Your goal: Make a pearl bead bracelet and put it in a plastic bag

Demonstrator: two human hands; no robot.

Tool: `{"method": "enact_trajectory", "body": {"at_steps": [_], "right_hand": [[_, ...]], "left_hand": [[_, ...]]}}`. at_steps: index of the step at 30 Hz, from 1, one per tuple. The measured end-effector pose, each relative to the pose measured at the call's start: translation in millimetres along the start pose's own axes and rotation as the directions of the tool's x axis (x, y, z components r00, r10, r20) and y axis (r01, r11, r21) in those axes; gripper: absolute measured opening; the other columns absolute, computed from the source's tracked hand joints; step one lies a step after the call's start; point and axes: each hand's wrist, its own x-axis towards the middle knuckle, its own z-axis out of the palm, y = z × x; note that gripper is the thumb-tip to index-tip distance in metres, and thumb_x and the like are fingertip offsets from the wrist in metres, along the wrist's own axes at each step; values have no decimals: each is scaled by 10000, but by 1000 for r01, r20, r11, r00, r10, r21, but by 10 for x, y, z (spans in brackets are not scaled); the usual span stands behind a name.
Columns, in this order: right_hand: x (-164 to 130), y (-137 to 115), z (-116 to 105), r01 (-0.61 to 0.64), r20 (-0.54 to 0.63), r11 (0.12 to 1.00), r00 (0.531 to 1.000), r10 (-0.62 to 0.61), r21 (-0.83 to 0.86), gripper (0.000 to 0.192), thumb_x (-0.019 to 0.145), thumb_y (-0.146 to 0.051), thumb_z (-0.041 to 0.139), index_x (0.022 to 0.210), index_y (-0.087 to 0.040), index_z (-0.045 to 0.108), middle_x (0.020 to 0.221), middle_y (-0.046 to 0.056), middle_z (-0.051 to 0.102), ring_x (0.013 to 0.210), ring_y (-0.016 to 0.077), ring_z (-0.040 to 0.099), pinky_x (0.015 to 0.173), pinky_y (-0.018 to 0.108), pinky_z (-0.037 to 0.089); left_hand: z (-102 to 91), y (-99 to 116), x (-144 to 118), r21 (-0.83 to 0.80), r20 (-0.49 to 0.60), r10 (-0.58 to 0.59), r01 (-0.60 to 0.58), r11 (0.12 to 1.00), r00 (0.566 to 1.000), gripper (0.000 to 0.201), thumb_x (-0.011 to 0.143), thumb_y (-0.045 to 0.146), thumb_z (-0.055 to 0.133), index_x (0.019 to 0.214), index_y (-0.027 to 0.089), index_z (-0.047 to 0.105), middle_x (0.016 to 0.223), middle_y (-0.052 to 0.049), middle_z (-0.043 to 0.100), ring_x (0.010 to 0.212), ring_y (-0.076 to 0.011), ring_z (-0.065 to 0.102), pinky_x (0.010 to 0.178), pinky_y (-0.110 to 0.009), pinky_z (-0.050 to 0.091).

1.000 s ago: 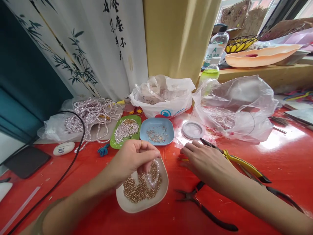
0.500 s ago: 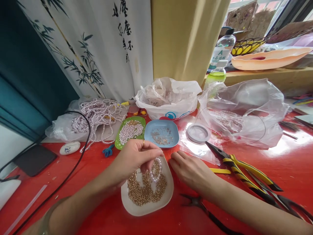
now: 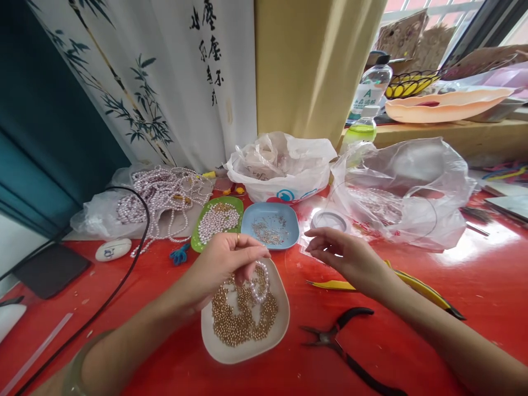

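Note:
My left hand (image 3: 237, 257) is closed in a pinch on a small loop of pale pearl beads (image 3: 260, 283). The loop dangles above a cream tray (image 3: 284, 324) that holds many gold beads (image 3: 233, 324). Where the fingertips meet, the end of the beading is hidden. My right hand (image 3: 344, 250) hovers to the right with fingers stretched out and apart, nothing visible in them. Just beyond its fingertips lies a round clear-and-white lid or spool (image 3: 329, 221). Yellow tweezers (image 3: 334, 285) and black-handled pliers (image 3: 330, 336) lie below this hand.
Behind the tray sit a green dish (image 3: 237, 208) of pearl beads and a blue dish (image 3: 295, 220) of small metal bits. Plastic bags (image 3: 284, 165) and heaped pearl strands (image 3: 160, 192) line the back. A black cable (image 3: 146, 220) curves across the left.
My right hand has lifted away from beside the tray, moving right and opening its fingers. It now covers part of the yellow-handled pliers. My left hand keeps holding the bead loop.

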Motion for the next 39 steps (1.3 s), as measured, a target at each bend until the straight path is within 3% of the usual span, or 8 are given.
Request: {"method": "enact_trajectory", "body": {"at_steps": [8, 15, 19, 23, 26, 31, 34, 39], "right_hand": [[-37, -155, -161, -8, -53, 971, 999, -5, -239, 169, 816, -288, 448, 754, -174, 558, 748, 51, 647, 683, 173, 585, 602, 288, 436], [-149, -200, -376, -36, -64, 447, 997, -49, -894, 211, 738, -84, 405, 867, -180, 543, 562, 47, 578, 449, 190, 516, 407, 252, 194], [-128, -217, -386, -70, -109, 702, 994, -11, -709, 241, 791, -133, 370, 967, -176, 529, 576, 20, 558, 385, 125, 459, 390, 232, 252], [-49, -144, -286, -1, -45, 981, 999, -8, -194, 256, 824, -189, 348, 1061, -214, 443, 659, -14, 548, 393, 84, 427, 385, 208, 317], [4, -75, -235, -30, -26, 999, 999, 30, 19, 126, 788, -151, 359, 855, -203, 453, 628, -35, 523, 392, 71, 404, 371, 193, 312], [15, -12, -218, 47, 139, 989, 990, -28, -139, 200, 770, -119, 376, 695, -161, 557, 631, 13, 571, 569, 119, 545, 533, 237, 433], [-1, 11, -168, 282, 230, 866, 952, -200, -413, 152, 787, -146, 464, 844, -146, 606, 803, 56, 624, 709, 157, 575, 635, 280, 441], [51, -19, -59, 683, 591, 280, 727, -349, -674, 137, 808, -115, 489, 720, -146, 589, 736, 47, 594, 659, 171, 524, 537, 284, 386]], "left_hand": [[18, -33, 2, 22, 33, -3, 2, 1000, 999, 174, 730, 301, 595, 688, 133, 611, 407, 48, 469, 411, -54, 377, 444, -188, 291], [19, -63, 15, 36, 41, -36, 34, 999, 999, 169, 726, 300, 593, 677, 139, 600, 393, 63, 458, 380, -43, 354, 423, -177, 277], [27, -77, 20, 69, 43, -54, 51, 996, 998, 181, 717, 308, 594, 660, 137, 603, 374, 72, 431, 354, -36, 317, 394, -176, 242], [48, -95, 12, 78, 37, -60, 57, 995, 998, 193, 709, 318, 607, 655, 133, 599, 369, 75, 424, 351, -32, 309, 391, -174, 231], [56, -110, 7, 66, 39, -53, 50, 997, 998, 200, 713, 319, 610, 643, 132, 588, 366, 75, 427, 354, -29, 317, 400, -167, 247], [61, -130, 1, 62, 49, -42, 39, 997, 998, 201, 720, 322, 605, 651, 134, 588, 375, 73, 439, 355, -30, 328, 394, -162, 258], [77, -140, -6, 69, 54, -44, 40, 997, 998, 195, 722, 323, 599, 670, 134, 597, 379, 70, 444, 357, -33, 337, 392, -165, 265], [117, -149, -22, 92, 47, -36, 31, 995, 998, 190, 710, 320, 604, 650, 140, 589, 375, 71, 437, 360, -43, 341, 401, -178, 276]]}}
